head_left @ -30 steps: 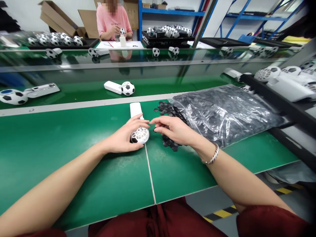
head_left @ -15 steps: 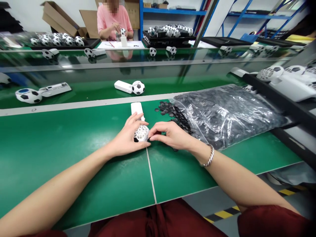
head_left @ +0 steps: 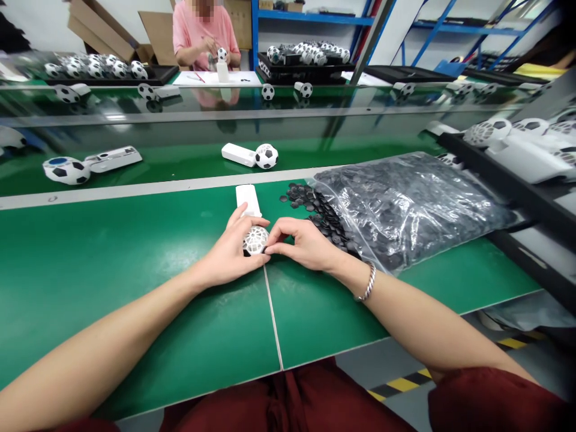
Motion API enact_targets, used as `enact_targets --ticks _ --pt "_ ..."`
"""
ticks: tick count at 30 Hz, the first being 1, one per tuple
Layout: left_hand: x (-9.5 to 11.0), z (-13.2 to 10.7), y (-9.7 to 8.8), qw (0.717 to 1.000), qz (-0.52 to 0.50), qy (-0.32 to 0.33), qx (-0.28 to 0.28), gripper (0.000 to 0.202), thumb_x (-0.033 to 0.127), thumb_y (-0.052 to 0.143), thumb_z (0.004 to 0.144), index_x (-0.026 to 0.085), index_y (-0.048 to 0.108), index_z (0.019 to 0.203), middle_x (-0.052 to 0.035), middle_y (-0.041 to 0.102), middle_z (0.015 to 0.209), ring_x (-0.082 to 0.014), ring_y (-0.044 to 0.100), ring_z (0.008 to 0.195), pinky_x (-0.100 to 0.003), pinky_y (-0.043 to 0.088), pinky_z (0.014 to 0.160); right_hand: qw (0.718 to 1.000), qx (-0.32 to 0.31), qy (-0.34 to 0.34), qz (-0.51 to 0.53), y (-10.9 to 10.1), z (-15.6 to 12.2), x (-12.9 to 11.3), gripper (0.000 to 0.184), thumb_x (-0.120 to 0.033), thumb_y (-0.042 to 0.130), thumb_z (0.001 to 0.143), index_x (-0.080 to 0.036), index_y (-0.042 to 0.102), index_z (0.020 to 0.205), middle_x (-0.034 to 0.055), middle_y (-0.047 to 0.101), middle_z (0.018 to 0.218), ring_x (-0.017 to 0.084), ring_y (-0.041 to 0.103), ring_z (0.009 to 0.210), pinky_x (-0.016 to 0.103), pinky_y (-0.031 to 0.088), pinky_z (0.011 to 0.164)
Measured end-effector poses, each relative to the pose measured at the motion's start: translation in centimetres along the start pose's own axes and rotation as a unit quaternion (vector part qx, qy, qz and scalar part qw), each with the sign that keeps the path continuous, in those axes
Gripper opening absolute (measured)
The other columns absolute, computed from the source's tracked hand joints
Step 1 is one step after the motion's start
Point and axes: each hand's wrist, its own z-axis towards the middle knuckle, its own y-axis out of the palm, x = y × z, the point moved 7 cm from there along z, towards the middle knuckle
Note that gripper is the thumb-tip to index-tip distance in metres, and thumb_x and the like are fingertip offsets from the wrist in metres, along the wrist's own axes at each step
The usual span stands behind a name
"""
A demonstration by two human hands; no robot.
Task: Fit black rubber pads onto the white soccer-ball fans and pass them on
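A white soccer-patterned ball [head_left: 256, 239] with an open lattice top sits on the green table, its white rectangular handle [head_left: 248, 199] pointing away from me. My left hand [head_left: 234, 244] curves around the ball's left side, fingers behind it and thumb in front. Thumb and index finger of my right hand [head_left: 302, 243] are pinched together against the ball's right edge; whatever is between them is too small and hidden to make out. Just beyond that hand lies a pile of small black pieces [head_left: 330, 222], spilling from a clear plastic bag [head_left: 418, 204] full of them.
On the green conveyor belt [head_left: 189, 168] behind the table lie a finished-looking soccer ball unit [head_left: 266, 156] and an opened one [head_left: 67, 170]. A black tray [head_left: 508, 174] with white parts stands at right. Across the line a person in pink [head_left: 204, 36] handles a ball.
My right fingertips have closed in on the ball's right edge. The units on the belt have shifted to the right. My left hand keeps its hold.
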Motion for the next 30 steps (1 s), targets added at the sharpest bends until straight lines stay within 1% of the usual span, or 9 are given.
enact_targets --ticks 6,10,13,16,17,19,22,27,30 --pt "-0.1 0.0 0.0 1.0 -0.014 -0.003 0.013 0.043 0.026 0.059 0.069 0.02 0.046 0.109 -0.0068 0.048 0.126 -0.0276 0.002 0.137 -0.049 0.017 0.11 0.999 0.004 0.037 0.019 0.3 0.1 1.1 0.017 -0.027 0.067 0.072 -0.016 0.056 0.067 -0.0024 0.058 0.069 0.009 0.051 0.064 0.023 0.042 0.062" --pt "0.0 0.2 -0.1 1.0 -0.015 0.011 -0.011 0.042 0.024 0.058 0.07 0.021 0.046 0.109 -0.0054 0.048 0.126 -0.0279 0.003 0.137 -0.049 0.017 0.11 0.999 -0.004 0.044 0.021 0.2 0.5 1.1 0.017 -0.027 0.067 0.071 -0.016 0.056 0.067 -0.0029 0.057 0.067 0.008 0.05 0.062 0.022 0.041 0.061" --pt "0.1 0.2 -0.3 0.999 -0.013 0.027 -0.028 0.045 0.023 0.059 0.069 0.021 0.045 0.112 -0.0055 0.046 0.127 -0.0268 0.006 0.137 -0.048 0.017 0.11 0.996 0.042 0.074 -0.005 -1.9 0.6 1.4 0.019 -0.032 0.064 0.074 -0.016 0.056 0.068 -0.0029 0.056 0.064 0.008 0.047 0.057 0.022 0.039 0.057" --pt "0.0 0.1 -0.4 1.0 0.0 0.023 -0.014 0.05 0.033 0.067 0.065 0.022 0.047 0.11 -0.0084 0.035 0.132 -0.0292 0.012 0.135 -0.048 0.019 0.109 0.979 0.102 0.123 -0.124 -5.1 0.2 2.1 0.017 -0.031 0.062 0.075 -0.016 0.057 0.069 -0.0022 0.057 0.062 0.009 0.048 0.055 0.023 0.038 0.055" --pt "-0.1 0.1 -0.4 1.0 0.008 0.014 -0.004 0.053 0.038 0.07 0.063 0.023 0.049 0.109 -0.0093 0.031 0.133 -0.0305 0.015 0.134 -0.049 0.02 0.109 0.971 0.093 0.141 -0.168 -5.6 0.0 2.4 0.015 -0.029 0.063 0.074 -0.017 0.058 0.068 -0.002 0.058 0.062 0.009 0.049 0.056 0.023 0.037 0.055" --pt "-0.4 0.0 -0.5 0.999 0.026 -0.009 0.018 0.056 0.044 0.073 0.059 0.024 0.052 0.106 -0.0098 0.028 0.13 -0.032 0.019 0.13 -0.051 0.023 0.106 0.956 0.035 0.174 -0.232 -5.8 -0.2 3.2 0.011 -0.026 0.064 0.073 -0.018 0.06 0.067 -0.0017 0.06 0.063 0.011 0.052 0.059 0.023 0.038 0.057" --pt "-0.8 0.0 -0.6 0.999 0.037 -0.026 0.027 0.05 0.04 0.072 0.061 0.025 0.053 0.105 -0.0083 0.03 0.123 -0.0309 0.024 0.127 -0.052 0.025 0.105 0.94 -0.055 0.197 -0.275 -4.7 -0.5 4.0 0.009 -0.026 0.067 0.07 -0.019 0.065 0.074 -0.0005 0.064 0.074 0.012 0.056 0.065 0.023 0.04 0.06" --pt "-0.7 0.2 -0.6 1.0 0.005 0.013 -0.025 0.043 0.025 0.065 0.065 0.026 0.05 0.105 -0.0061 0.03 0.126 -0.027 0.029 0.126 -0.048 0.025 0.106 0.909 -0.117 0.182 -0.357 -2.8 -0.7 3.1 0.01 -0.024 0.062 0.076 -0.021 0.067 0.084 0.0014 0.066 0.088 0.015 0.059 0.078 0.024 0.041 0.067" --pt "-1.2 0.1 -0.8 1.0 0.012 -0.019 -0.004 0.049 0.03 0.069 0.062 0.025 0.049 0.108 -0.0071 0.027 0.127 -0.0287 0.028 0.126 -0.048 0.027 0.105 0.878 -0.139 0.154 -0.431 -1.8 -1.0 2.0 0.013 -0.02 0.053 0.082 -0.019 0.066 0.083 0.0044 0.065 0.086 0.018 0.059 0.082 0.026 0.041 0.067"
